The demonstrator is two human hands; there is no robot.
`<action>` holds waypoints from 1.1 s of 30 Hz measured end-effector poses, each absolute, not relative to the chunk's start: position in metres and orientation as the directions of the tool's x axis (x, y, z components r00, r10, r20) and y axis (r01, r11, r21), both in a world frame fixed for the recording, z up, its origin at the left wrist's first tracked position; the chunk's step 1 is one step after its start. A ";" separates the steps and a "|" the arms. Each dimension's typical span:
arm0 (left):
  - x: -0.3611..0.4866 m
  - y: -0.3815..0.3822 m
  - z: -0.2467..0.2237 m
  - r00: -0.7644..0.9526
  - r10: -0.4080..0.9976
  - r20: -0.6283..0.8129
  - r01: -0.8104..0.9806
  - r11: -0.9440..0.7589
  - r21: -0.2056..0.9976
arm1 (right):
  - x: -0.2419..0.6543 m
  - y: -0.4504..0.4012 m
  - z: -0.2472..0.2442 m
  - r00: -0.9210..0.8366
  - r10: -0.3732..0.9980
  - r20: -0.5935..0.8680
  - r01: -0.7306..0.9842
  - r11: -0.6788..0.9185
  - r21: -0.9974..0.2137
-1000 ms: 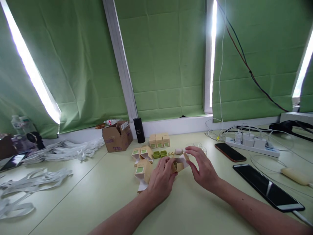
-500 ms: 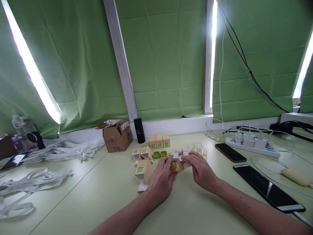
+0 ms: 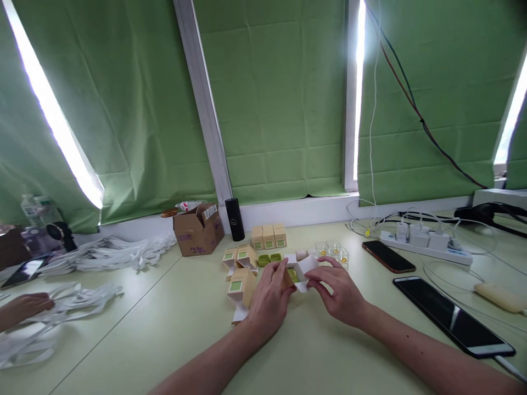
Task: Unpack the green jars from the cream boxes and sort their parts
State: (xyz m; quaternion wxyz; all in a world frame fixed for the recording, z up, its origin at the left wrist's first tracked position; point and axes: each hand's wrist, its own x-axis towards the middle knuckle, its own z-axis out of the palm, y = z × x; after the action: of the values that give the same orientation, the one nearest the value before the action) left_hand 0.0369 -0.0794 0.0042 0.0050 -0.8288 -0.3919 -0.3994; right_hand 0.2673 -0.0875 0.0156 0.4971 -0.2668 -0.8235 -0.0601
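Note:
In the head view my left hand point(image 3: 269, 299) is closed round the side of a small kraft box point(image 3: 287, 278), whose lid flaps stand up with their white insides showing. Something green shows inside it. Fingers of my right hand point(image 3: 340, 291) pinch a white flap point(image 3: 307, 264) on the box's right side. Left of my left hand lie open kraft boxes point(image 3: 242, 282) with green labels. Two small green trays point(image 3: 269, 259) sit just behind my hands. Several clear cups point(image 3: 331, 249) with yellow centres stand behind my right hand.
Closed kraft boxes point(image 3: 268, 237) stand in a row near the wall, with a black cylinder point(image 3: 234, 219) and a cardboard carton point(image 3: 197, 230) to the left. Phones point(image 3: 448, 315) and a power strip point(image 3: 428, 249) lie right. Another person's hand point(image 3: 28, 307) touches white straps point(image 3: 86, 302) at far left.
The box's white flap has swung further open under my right hand, which has shifted slightly. My left hand stays on the box. Another person's hand has appeared at the left over the straps.

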 end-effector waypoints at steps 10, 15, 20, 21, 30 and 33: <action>0.045 -0.095 0.014 0.579 0.447 0.682 0.698 -0.703 -0.132 | 0.248 -0.092 0.019 -0.159 0.749 0.643 0.576 0.599 -0.556; 0.046 -0.095 0.015 0.606 0.423 0.674 0.689 -0.703 -0.179 | 0.247 -0.089 0.017 -0.089 0.786 0.612 0.427 0.585 -0.689; 0.043 -0.094 0.019 0.531 0.496 0.687 0.730 -0.679 -0.074 | 0.250 -0.084 0.012 -0.001 0.868 0.497 0.118 0.494 -0.861; 0.042 -0.093 0.020 0.519 0.506 0.689 0.739 -0.671 -0.064 | 0.250 -0.082 0.011 0.009 0.886 0.464 0.050 0.463 -0.885; 0.041 -0.090 0.020 0.415 0.537 0.735 0.766 -0.642 0.036 | 0.254 -0.075 0.020 0.095 0.936 0.339 -0.204 0.352 -0.913; 0.037 -0.087 0.022 0.342 0.568 0.749 0.774 -0.622 0.119 | 0.260 -0.077 0.026 0.150 0.928 0.340 -0.244 0.368 -0.897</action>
State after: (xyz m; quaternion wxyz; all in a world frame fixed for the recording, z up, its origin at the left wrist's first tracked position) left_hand 0.0368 -0.0868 0.0225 0.1299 -0.8086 -0.4148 -0.3964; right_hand 0.2602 -0.0766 0.0261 0.6709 -0.3535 -0.4837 0.4369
